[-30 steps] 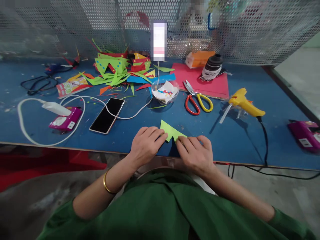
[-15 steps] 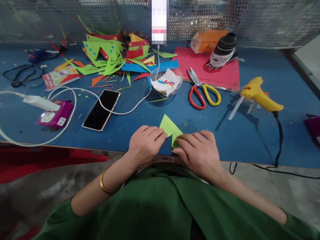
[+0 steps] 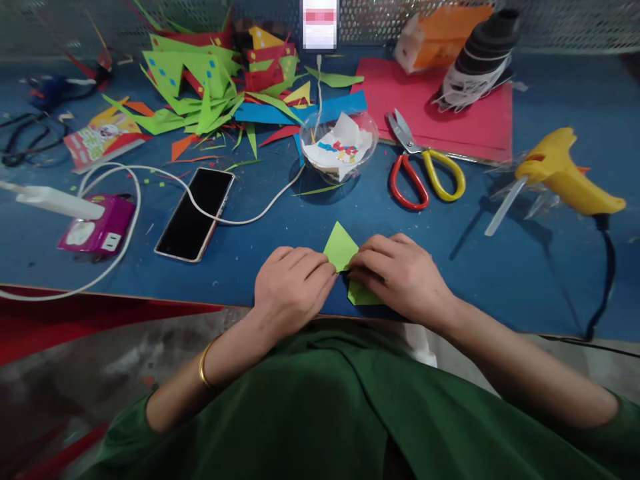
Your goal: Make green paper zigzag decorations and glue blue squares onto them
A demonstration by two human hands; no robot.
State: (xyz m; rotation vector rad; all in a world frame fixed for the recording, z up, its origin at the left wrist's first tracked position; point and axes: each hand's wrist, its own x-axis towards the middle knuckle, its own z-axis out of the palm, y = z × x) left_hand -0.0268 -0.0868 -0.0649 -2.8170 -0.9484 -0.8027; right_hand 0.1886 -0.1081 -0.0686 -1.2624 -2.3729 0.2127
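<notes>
A folded piece of light green paper [image 3: 341, 248] lies at the front edge of the blue table, its pointed corner facing away from me. My left hand [image 3: 293, 285] grips the paper's left side, fingers curled together. On the right, my right hand [image 3: 400, 275] is closed over the paper, with its fingertips close to those of the left. Below the right fingers a lower flap of the green paper shows. The hands cover much of the sheet, so its full shape is hidden.
Ahead are a plastic bowl [image 3: 367, 150] with small coloured bits, scissors [image 3: 411, 150] and red sheets [image 3: 380, 87]. A yellow glue gun [image 3: 570, 173] lies right. To the left are a phone [image 3: 195, 213], a white cable, a purple adapter [image 3: 113, 223] and green paper cutouts [image 3: 220, 73].
The right fingers have moved up along the paper, closer to the left fingertips, exposing the lower flap. The camera view has shifted slightly, tilting lower.
</notes>
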